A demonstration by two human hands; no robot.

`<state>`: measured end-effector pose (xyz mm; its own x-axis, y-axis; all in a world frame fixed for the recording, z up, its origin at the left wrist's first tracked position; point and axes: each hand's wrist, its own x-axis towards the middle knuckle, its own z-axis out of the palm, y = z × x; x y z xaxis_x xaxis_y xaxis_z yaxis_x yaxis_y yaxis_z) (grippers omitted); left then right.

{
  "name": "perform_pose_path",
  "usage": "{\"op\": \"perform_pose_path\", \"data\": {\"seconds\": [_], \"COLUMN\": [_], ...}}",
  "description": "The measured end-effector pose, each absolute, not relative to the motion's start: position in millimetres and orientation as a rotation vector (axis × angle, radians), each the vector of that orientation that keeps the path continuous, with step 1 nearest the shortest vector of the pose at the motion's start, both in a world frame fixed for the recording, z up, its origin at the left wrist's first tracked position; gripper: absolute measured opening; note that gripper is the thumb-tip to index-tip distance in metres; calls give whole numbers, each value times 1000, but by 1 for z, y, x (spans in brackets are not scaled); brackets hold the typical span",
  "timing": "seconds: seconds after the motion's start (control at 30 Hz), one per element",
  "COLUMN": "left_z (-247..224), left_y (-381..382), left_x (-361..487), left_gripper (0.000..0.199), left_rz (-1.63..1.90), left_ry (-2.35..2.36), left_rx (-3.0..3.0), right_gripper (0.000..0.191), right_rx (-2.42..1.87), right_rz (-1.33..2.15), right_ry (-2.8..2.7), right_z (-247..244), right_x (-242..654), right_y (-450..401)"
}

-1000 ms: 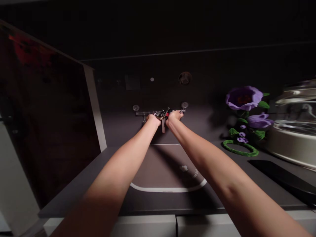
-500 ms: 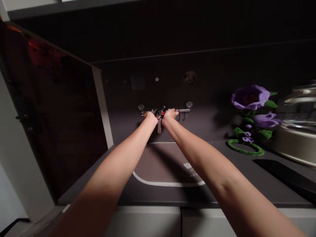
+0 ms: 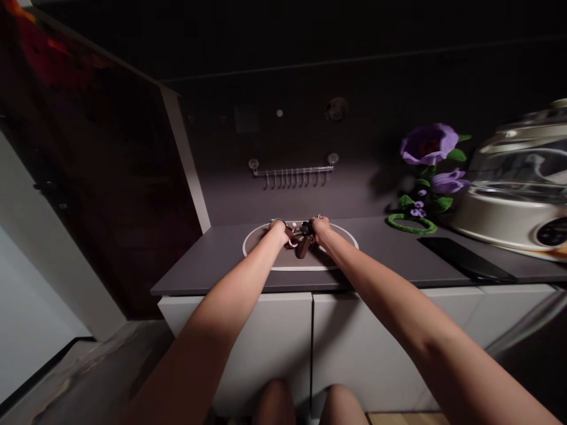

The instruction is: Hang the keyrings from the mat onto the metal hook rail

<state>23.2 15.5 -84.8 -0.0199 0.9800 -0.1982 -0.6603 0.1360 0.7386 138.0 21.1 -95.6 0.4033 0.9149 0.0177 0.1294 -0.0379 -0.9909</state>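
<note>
My left hand (image 3: pixel 278 230) and my right hand (image 3: pixel 320 227) are low over the oval brownish mat (image 3: pixel 328 268) on the counter. Between them is a bunch of key rings (image 3: pixel 305 245) with dark, pink and shiny metal pieces and a brown tag. Both hands have closed fingers around parts of the bunch, though the fingertips are partly hidden. Above them on the wall, a metal rail (image 3: pixel 295 172) carries a row of bare hooks.
A purple crocheted flower (image 3: pixel 429 144) with a green ring base stands to the right. Beyond it is a cream appliance with a clear cover (image 3: pixel 509 218), and a flat black object (image 3: pixel 465 258) lies in front. White cabinet doors (image 3: pixel 266 336) are below the counter.
Both hands have come down from the wall rail to the mat with the key rings. The hooks now show bare, and the view has tilted downward.
</note>
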Motion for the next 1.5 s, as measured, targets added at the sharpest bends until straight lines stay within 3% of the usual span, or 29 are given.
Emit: {"op": "perform_pose_path", "data": {"seconds": [0.2, 0.3, 0.6, 0.77, 0.87, 1.0, 1.17, 1.27, 1.5], "left_z": [-88, -87, -91, -86, -76, -53, -33, -41, -92], "left_y": [-10, -16, -18, -25, -31, -45, -67, -71, -64], "left_x": [-22, -43, -75, -82, -85, -84, -74, -68, -65], "left_gripper": [10, 15, 28, 16, 9, 9, 38, 55, 61], "left_rz": [1360, 1295, 1134, 969, 1082, 1214, 1095, 1042, 972], "left_ry": [1072, 1232, 1596, 1599, 1500, 1197, 775, 696, 624], "left_rx": [746, 1295, 1803, 1816, 1752, 1667, 1504, 1296, 1095], "right_gripper": [31, 32, 33, 41, 36, 24, 51, 66, 64], "right_rx": [-1453, -1489, -1691, -1742, -1643, -1304, -852, -787, -703], "right_rz": [470, 438, 212, 147, 142, 515, 1405, 1563, 1693], "right_ry": [-1541, -1763, -1950, -1901, -1939, -1990, -1924, -1723, -1495], "right_z": [-98, -95, -101, -98, -85, -61, -41, -44, -74], "right_x": [193, 216, 238, 233, 222, 191, 151, 138, 136], "right_y": [2, -2, -5, -7, -16, -39, -67, -71, -70]}}
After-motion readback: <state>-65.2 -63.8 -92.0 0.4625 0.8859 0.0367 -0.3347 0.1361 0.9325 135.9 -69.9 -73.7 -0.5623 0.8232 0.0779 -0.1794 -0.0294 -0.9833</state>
